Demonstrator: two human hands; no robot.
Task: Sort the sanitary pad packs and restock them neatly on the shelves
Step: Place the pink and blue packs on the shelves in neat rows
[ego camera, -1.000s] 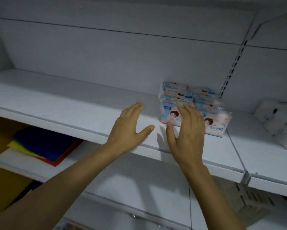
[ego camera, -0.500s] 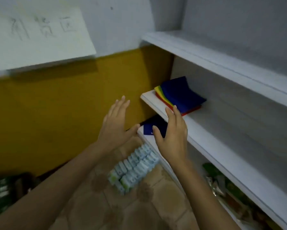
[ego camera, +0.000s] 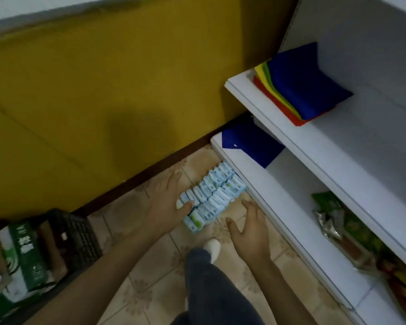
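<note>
Our pad packs [ego camera: 211, 195] sit in a double row on the floor [ego camera: 150, 289] by the lower shelf [ego camera: 291, 184]. Left hand [ego camera: 166, 202] spread, thumb touching them; right hand [ego camera: 251, 235] open just beside. Probably light, squishy and slick, so we'd squeeze both ends

The packs [ego camera: 211, 195] are lying in two rows on the floor [ego camera: 155, 289], just beside the low shelf [ego camera: 286, 207]. The left hand [ego camera: 166, 202] is touching their left side. The right hand [ego camera: 249, 233] is hanging near their right. A crate [ego camera: 77, 235] is sitting far left.
</note>
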